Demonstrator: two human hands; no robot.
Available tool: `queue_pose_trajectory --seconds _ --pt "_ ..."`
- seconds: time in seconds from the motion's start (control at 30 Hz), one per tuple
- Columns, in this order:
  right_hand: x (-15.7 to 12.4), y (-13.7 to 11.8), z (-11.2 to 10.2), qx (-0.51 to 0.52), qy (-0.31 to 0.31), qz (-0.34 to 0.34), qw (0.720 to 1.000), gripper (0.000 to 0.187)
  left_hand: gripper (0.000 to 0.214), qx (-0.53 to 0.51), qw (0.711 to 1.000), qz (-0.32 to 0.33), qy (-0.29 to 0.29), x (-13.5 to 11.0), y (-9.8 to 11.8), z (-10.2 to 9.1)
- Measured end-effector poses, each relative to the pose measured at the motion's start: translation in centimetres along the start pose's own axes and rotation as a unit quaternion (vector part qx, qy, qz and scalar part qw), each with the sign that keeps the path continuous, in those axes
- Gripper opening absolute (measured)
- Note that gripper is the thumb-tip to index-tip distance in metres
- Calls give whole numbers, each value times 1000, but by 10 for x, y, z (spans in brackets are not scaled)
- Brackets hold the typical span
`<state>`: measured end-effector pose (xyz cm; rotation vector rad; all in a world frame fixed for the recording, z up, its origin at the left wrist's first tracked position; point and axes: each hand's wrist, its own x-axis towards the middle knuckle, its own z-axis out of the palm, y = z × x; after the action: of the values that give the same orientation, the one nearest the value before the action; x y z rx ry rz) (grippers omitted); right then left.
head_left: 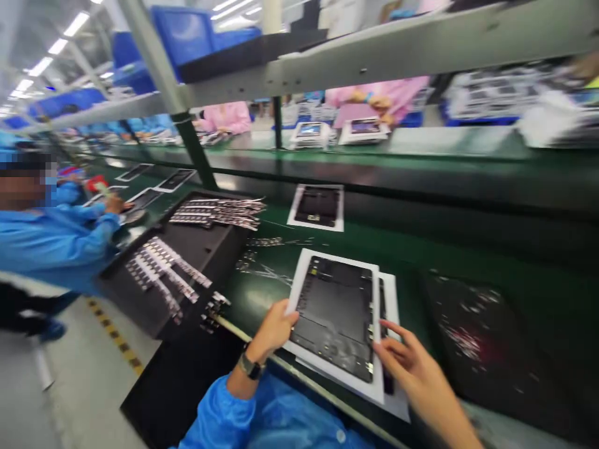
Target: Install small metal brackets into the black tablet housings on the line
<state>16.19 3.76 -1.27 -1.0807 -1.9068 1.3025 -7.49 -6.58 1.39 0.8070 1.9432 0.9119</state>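
A black tablet housing (pixel 334 312) with a wide white border lies tilted in front of me, small metal parts along its edges. My left hand (pixel 274 327) grips the border's left side, thumb on top. At the right side, my right hand (pixel 405 358) holds the edge between its bent fingers. Partly covered underneath is a second white-bordered housing (pixel 392 299), showing along the right and bottom. A watch is on my left wrist.
A black tray (pixel 215 249) with strips of small parts stands left. Another bordered housing (pixel 318 206) lies farther back on the green bench. A dark mat (pixel 482 349) with small bits is at right. A co-worker in blue (pixel 51 243) works at left; a metal shelf beam (pixel 374 56) crosses above.
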Motion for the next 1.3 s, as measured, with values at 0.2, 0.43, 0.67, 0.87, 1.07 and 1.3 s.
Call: queue_pose_trajectory --seconds 0.2,0.43,0.67,0.87,1.07,1.3 --pt "-1 -1 20 -102 20 -5 995 41 12 120 992 49 11 7 -6 6" --pt "-14 3 13 -261 61 -73 960 32 19 273 944 31 182 17 6 -40" --pt "-20 2 16 -286 11 -147 947 30 38 300 901 -71 304 75 16 -90" --pt "-23 1 28 -271 15 -139 952 23 30 315 887 -102 321 89 14 -87" --pt "-19 -13 19 -251 18 -98 963 19 26 328 879 -95 332 89 14 -89" --pt "-22 -19 8 -260 11 -69 963 18 12 330 868 -34 369 77 19 -84"
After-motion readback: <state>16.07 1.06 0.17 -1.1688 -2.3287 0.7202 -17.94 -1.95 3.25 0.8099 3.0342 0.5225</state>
